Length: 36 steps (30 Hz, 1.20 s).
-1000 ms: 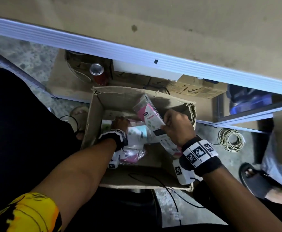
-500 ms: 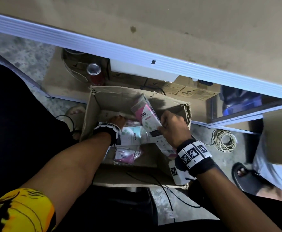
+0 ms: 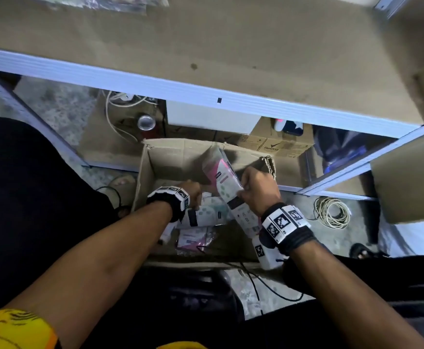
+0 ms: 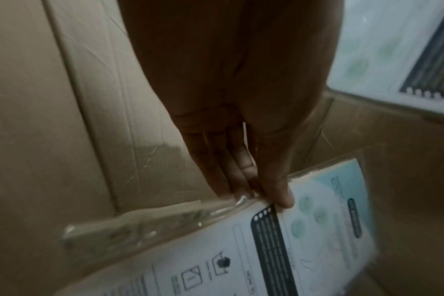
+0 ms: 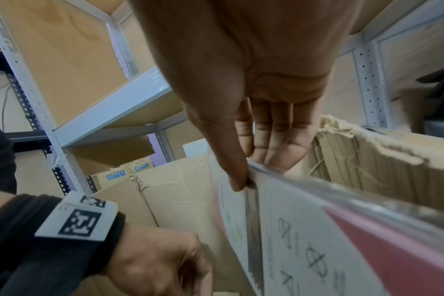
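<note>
An open cardboard box [image 3: 170, 154] stands on the floor below a shelf, with several flat plastic-wrapped packets inside. My right hand [image 3: 257, 190] grips a stack of pink-and-white packets [image 3: 222, 177] held on edge above the box; in the right wrist view the thumb [image 5: 231, 170] and fingers pinch the stack's top edge [image 5: 304, 230]. My left hand [image 3: 193, 191] reaches low into the box and pinches the corner of a white-and-teal packet [image 4: 304, 230] between thumb and fingers [image 4: 243, 180]. More packets [image 3: 195, 238] lie on the box floor.
A metal rack with a blue-white shelf edge [image 3: 206, 94] overhangs the box. Behind it stand a drink can [image 3: 146, 122], cables [image 3: 120, 102] and brown cartons [image 3: 279, 144]. A coiled cord [image 3: 332, 212] lies on the floor at right. A black cable [image 3: 256, 285] runs in front.
My left hand has slid toward the box's far left and taken hold of the teal packet's corner. The right hand keeps its stack, nearly still. My head has tipped up a little.
</note>
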{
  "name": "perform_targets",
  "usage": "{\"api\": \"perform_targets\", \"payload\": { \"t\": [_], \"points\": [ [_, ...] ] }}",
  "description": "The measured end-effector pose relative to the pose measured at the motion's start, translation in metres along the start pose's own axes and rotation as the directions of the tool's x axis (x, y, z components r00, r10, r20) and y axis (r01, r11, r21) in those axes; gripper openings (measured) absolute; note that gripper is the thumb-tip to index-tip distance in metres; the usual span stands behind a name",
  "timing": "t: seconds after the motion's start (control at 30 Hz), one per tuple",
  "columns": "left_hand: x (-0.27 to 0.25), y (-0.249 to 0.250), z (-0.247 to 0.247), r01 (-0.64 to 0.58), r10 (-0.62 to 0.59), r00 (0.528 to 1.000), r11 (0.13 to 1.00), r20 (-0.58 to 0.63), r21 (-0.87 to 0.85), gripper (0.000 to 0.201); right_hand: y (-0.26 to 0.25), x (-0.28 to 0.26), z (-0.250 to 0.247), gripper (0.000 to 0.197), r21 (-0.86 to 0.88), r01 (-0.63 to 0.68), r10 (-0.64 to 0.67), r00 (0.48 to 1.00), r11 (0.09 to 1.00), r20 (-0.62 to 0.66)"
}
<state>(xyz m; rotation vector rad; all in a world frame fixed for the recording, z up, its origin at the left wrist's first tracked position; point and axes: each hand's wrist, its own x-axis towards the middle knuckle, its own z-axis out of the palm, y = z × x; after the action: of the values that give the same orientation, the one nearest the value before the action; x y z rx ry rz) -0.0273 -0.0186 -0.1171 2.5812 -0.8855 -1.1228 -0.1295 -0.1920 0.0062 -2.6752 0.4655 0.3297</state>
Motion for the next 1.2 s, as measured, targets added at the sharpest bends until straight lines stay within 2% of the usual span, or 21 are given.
{"api": "perform_targets", "payload": {
  "t": [0.07,0.17,0.37,0.5,0.6,0.77,0.83,0.9,0.93,1.1,1.2],
  "points": [
    [-0.007,0.002,-0.011,0.009,-0.012,0.998,0.999,-0.059,-0.045,0.007,-0.001,0.000,0.000,0.027,0.009,-0.009,0.009,1.000,1.000,-0.022],
    [-0.029,0.008,-0.029,0.016,-0.034,0.988,0.993,-0.152,-0.120,0.018,-0.005,-0.011,-0.007,0.026,-0.021,-0.012,0.010,0.997,1.000,-0.080],
    [-0.074,0.022,-0.064,0.006,-0.059,0.975,0.971,-0.213,-0.241,0.014,-0.020,-0.038,-0.037,0.018,-0.047,-0.017,0.008,0.980,0.999,-0.198],
    [-0.111,0.034,-0.098,-0.015,-0.057,0.972,0.954,-0.230,-0.300,0.016,-0.032,-0.057,-0.069,0.021,-0.021,0.011,-0.016,0.967,1.000,-0.256],
    [-0.139,0.043,-0.126,-0.023,-0.072,0.958,0.946,-0.277,-0.323,0.018,-0.042,-0.073,-0.101,0.017,0.015,0.047,-0.041,0.951,0.999,-0.306],
    [-0.189,0.065,-0.179,-0.051,-0.063,0.924,0.957,-0.377,-0.286,0.023,-0.063,-0.103,-0.150,0.018,0.096,0.080,-0.035,0.915,0.992,-0.402],
    [-0.211,0.075,-0.202,-0.037,-0.075,0.927,0.957,-0.367,-0.289,0.018,-0.071,-0.111,-0.171,0.018,0.090,0.106,-0.057,0.900,0.990,-0.432],
    [-0.231,0.087,-0.224,-0.035,-0.053,0.950,0.961,-0.309,-0.275,0.032,-0.079,-0.119,-0.194,0.018,0.095,0.130,-0.071,0.882,0.987,-0.467],
    [-0.241,0.092,-0.235,-0.043,-0.046,0.947,0.963,-0.319,-0.265,0.036,-0.083,-0.122,-0.206,0.018,0.105,0.141,-0.073,0.872,0.984,-0.484],
    [-0.283,0.106,-0.286,-0.049,-0.058,0.865,0.979,-0.498,-0.199,0.028,-0.102,-0.131,-0.254,0.019,0.127,0.193,-0.088,0.817,0.973,-0.570],
    [-0.294,0.101,-0.309,-0.072,-0.109,0.781,0.962,-0.615,-0.262,0.030,-0.110,-0.124,-0.270,0.021,0.175,0.220,-0.081,0.812,0.960,-0.578]
  ]
}}
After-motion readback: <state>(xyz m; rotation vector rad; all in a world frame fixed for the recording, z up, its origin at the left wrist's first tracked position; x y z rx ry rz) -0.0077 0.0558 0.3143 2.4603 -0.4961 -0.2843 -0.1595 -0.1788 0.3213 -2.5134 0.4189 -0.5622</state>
